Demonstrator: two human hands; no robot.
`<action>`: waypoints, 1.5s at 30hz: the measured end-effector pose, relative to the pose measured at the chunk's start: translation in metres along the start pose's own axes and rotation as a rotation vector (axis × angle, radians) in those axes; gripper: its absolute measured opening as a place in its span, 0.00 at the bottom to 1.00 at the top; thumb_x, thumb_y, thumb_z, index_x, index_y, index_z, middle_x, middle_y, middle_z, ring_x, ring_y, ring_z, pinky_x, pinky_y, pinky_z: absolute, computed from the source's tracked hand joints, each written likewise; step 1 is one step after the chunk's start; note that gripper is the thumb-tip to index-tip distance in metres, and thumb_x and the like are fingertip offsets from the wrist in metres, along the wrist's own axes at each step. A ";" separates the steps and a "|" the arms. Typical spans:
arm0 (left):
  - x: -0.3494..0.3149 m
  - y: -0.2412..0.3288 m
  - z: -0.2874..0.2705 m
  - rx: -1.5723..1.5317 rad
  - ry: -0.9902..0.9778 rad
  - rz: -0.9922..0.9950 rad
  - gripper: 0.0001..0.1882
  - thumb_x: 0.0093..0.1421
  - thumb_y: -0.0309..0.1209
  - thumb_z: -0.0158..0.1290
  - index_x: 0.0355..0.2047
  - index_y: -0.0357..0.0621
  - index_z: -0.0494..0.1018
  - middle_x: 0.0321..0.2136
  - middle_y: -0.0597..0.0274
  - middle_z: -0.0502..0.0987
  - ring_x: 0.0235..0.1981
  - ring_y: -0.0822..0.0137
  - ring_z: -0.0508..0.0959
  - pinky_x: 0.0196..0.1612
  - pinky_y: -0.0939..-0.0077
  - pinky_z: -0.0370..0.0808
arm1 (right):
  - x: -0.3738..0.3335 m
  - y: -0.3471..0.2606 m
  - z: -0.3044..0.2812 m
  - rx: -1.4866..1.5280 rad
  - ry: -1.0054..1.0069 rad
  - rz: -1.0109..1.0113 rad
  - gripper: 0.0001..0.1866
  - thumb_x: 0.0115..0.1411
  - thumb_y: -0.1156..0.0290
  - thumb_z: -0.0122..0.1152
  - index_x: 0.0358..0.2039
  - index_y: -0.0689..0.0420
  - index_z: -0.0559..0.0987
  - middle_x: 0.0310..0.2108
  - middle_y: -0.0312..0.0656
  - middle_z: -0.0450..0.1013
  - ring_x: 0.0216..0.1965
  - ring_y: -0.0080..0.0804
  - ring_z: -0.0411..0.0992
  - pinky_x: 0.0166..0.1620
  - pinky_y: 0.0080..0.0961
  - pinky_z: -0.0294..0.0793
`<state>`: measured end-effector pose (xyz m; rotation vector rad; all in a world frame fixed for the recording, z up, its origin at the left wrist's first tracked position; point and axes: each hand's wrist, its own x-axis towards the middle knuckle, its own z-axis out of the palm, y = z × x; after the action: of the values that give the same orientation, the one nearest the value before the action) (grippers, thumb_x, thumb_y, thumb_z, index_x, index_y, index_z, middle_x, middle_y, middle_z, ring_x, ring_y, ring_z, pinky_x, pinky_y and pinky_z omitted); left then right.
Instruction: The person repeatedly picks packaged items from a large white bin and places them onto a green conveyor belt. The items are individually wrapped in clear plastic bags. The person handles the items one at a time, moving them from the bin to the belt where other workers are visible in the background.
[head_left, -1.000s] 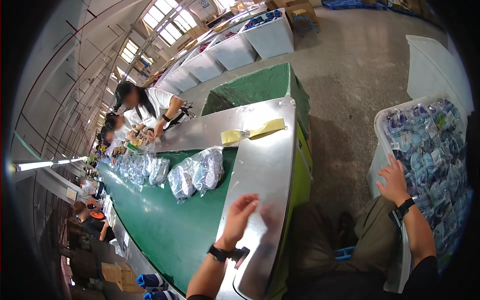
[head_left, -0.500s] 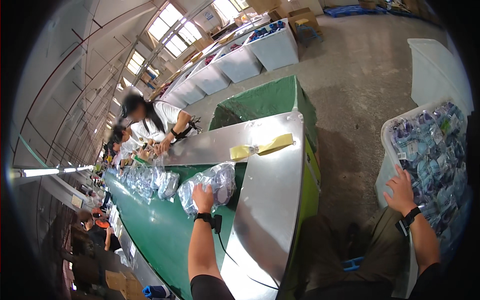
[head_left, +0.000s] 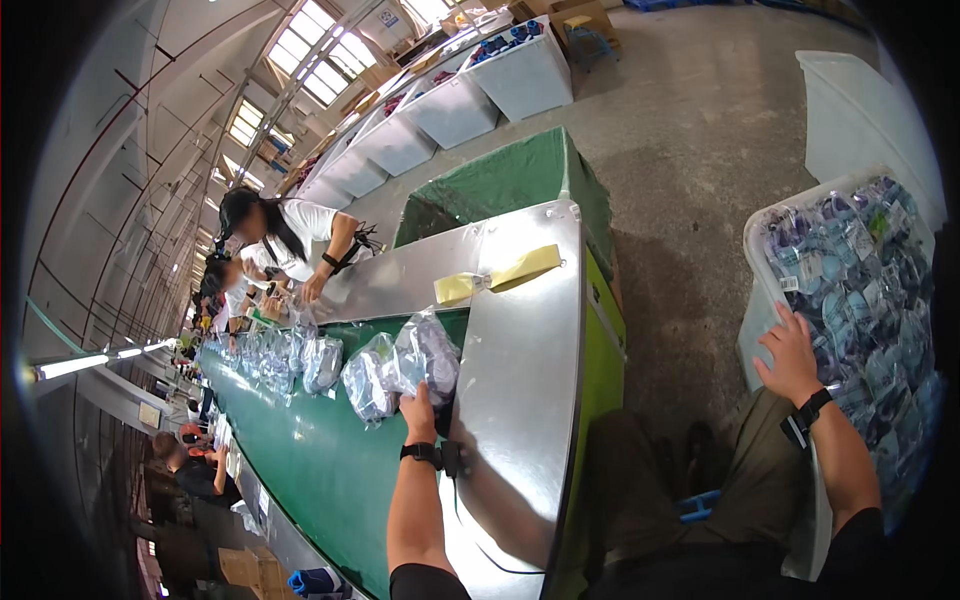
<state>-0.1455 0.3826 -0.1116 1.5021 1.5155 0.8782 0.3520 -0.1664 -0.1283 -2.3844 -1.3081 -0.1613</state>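
Observation:
My left hand (head_left: 417, 412) is closed on the near edge of a clear plastic bag of pale grey-lilac shoes (head_left: 427, 350), which is tilted up at the end of the green conveyor belt (head_left: 310, 440). Another bag of shoes (head_left: 369, 385) lies against it on the left. Farther up the belt sits a row of similar bags (head_left: 320, 362). My right hand (head_left: 789, 358), fingers spread, is at the near side of a white bin (head_left: 752, 240) filled with bagged blue and purple shoes (head_left: 860, 290). Nothing shows in that hand.
A metal ledge (head_left: 525, 350) borders the belt, with a yellow strip (head_left: 498, 275) lying on it. Beyond stands a green-lined bin (head_left: 490, 185). Co-workers (head_left: 300, 235) handle things along the belt's far side. White tubs (head_left: 520, 75) line the back; another white bin (head_left: 865, 120) stands behind the full one.
My left hand has shifted from the top of the bag to its near edge, and the bag is now raised and tilted. A second bag beside it shows more plainly. My right hand stays by the bin.

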 end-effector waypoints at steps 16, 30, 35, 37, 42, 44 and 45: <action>-0.159 0.075 -0.037 -0.571 -0.318 0.132 0.32 0.69 0.26 0.59 0.70 0.36 0.60 0.56 0.54 0.75 0.51 0.63 0.80 0.54 0.70 0.79 | -0.003 -0.004 -0.007 -0.073 -0.077 0.004 0.17 0.54 0.60 0.73 0.39 0.58 0.86 0.44 0.45 0.76 0.75 0.53 0.55 0.74 0.62 0.51; -0.247 0.089 0.056 -0.821 -0.890 -0.252 0.35 0.59 0.38 0.49 0.67 0.39 0.66 0.59 0.48 0.78 0.58 0.50 0.79 0.61 0.48 0.78 | -0.023 -0.024 -0.028 0.241 0.137 0.047 0.12 0.58 0.67 0.71 0.42 0.53 0.85 0.44 0.41 0.79 0.61 0.52 0.71 0.65 0.50 0.66; -0.305 0.106 0.085 -0.731 -1.230 -0.034 0.43 0.58 0.39 0.55 0.72 0.38 0.57 0.66 0.46 0.68 0.65 0.50 0.72 0.67 0.52 0.71 | -0.027 -0.061 -0.055 0.931 -0.311 0.202 0.17 0.70 0.58 0.64 0.50 0.56 0.84 0.44 0.42 0.83 0.44 0.35 0.82 0.47 0.36 0.81; -0.332 0.122 0.095 -0.663 -1.315 0.000 0.54 0.57 0.42 0.61 0.79 0.40 0.48 0.74 0.46 0.60 0.72 0.49 0.65 0.74 0.53 0.63 | -0.033 -0.084 -0.064 1.383 -0.488 0.311 0.23 0.73 0.52 0.61 0.56 0.58 0.82 0.44 0.41 0.84 0.41 0.28 0.82 0.46 0.31 0.82; -0.389 0.150 0.127 -0.581 -1.339 -0.135 0.62 0.52 0.44 0.71 0.78 0.38 0.46 0.71 0.47 0.62 0.70 0.53 0.67 0.72 0.58 0.65 | -0.059 -0.117 -0.081 1.559 -0.841 0.236 0.30 0.71 0.48 0.64 0.57 0.63 0.79 0.44 0.42 0.83 0.45 0.27 0.81 0.49 0.30 0.81; -0.407 0.150 0.131 -0.541 -1.382 -0.138 0.62 0.51 0.43 0.71 0.78 0.37 0.46 0.71 0.47 0.63 0.69 0.53 0.68 0.72 0.58 0.65 | -0.072 -0.123 -0.084 1.404 -0.731 0.116 0.31 0.67 0.49 0.69 0.55 0.65 0.79 0.44 0.43 0.83 0.45 0.28 0.80 0.50 0.30 0.79; -0.413 0.148 0.133 -0.497 -1.393 -0.125 0.63 0.49 0.45 0.71 0.78 0.36 0.47 0.71 0.47 0.63 0.70 0.53 0.67 0.72 0.59 0.64 | -0.077 -0.121 -0.086 1.315 -0.687 0.087 0.32 0.64 0.49 0.72 0.54 0.66 0.80 0.44 0.43 0.83 0.45 0.28 0.80 0.50 0.31 0.78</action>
<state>0.0228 -0.0307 -0.0059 1.1307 0.2983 -0.0177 0.2175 -0.2039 -0.0364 -1.3023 -0.9862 1.2338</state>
